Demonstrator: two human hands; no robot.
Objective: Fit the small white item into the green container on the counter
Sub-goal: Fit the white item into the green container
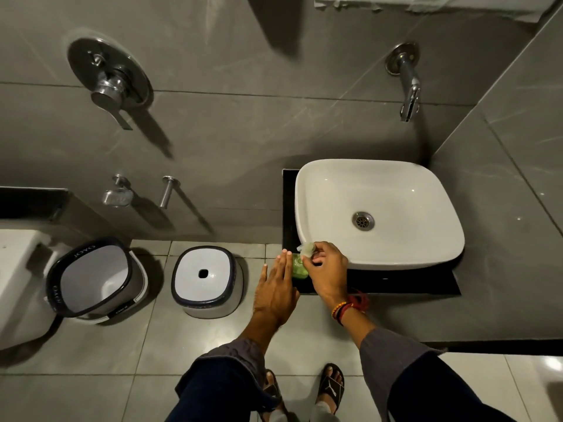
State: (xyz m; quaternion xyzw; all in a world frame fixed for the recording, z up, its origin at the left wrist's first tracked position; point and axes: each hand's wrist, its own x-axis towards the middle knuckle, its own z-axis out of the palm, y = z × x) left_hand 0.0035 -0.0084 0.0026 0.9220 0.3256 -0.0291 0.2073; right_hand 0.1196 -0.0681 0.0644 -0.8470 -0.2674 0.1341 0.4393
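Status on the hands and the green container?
Right hand pinching white item over green container. Left hand flat beside it. Not seated yet. Nothing blocking.

Grey sleeves (393,351), red-orange thread bracelets (345,309) on right wrist, black sandals (332,388).

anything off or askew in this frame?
Mostly tidy. Two oddities: the bucket on the floor leans tilted against the toilet, not standing upright, and the green container sits at the very corner of the black counter. The right hand holds the small white item just above it. No spills visible.
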